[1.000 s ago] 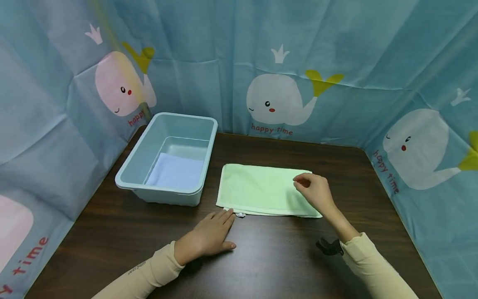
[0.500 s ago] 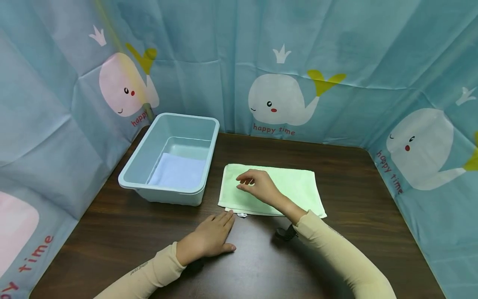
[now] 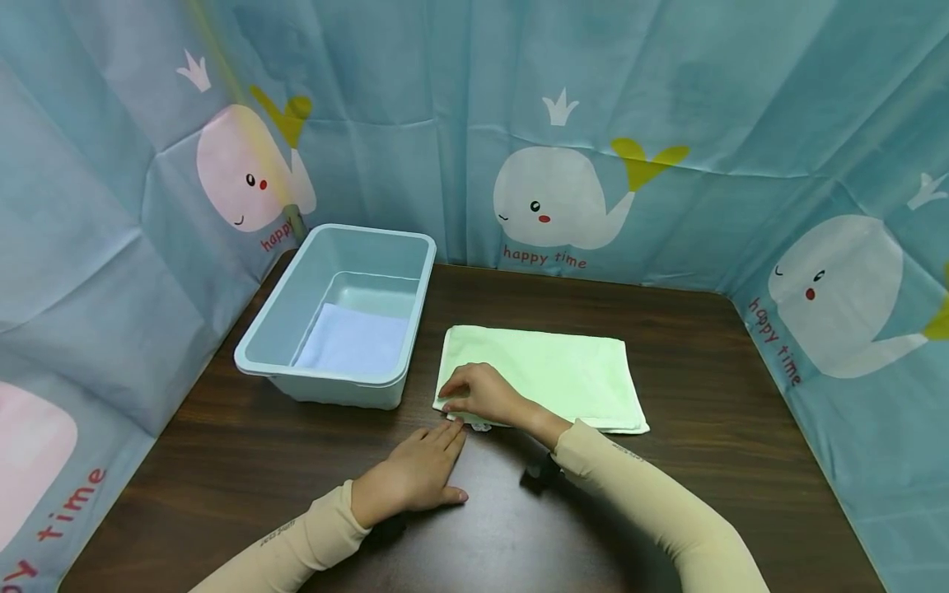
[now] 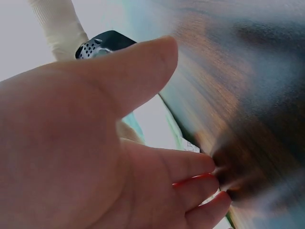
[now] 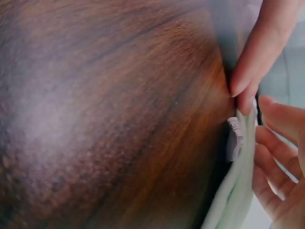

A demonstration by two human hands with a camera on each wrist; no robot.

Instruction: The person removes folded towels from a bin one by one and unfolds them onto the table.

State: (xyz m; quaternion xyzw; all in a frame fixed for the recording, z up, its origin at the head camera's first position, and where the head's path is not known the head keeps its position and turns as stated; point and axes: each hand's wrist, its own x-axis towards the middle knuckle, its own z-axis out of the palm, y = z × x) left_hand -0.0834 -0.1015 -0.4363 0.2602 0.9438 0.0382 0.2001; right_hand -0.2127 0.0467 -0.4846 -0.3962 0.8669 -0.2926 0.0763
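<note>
A folded pale green towel (image 3: 552,371) lies on the dark wooden table, a small white label (image 3: 480,427) poking out from its near edge. My left hand (image 3: 415,469) rests palm down in front of it, fingers straight, their tips at the towel's near left corner. Over that same corner is my right hand (image 3: 485,394), thumb and fingers loosely curved with a gap between them. In the right wrist view the fingers (image 5: 264,164) of this hand are against or very close to the layered towel edge (image 5: 243,167); no pinch shows.
A light blue plastic basin (image 3: 334,379) stands left of the towel, with a folded lavender-blue cloth (image 3: 354,339) on its floor. Blue curtains (image 3: 385,165) printed with whales enclose the table (image 3: 712,395) at the back and sides.
My right hand has come from the towel's right side across to its near left corner and lowered towards it. My left hand has stayed in place, and the towel lies as before.
</note>
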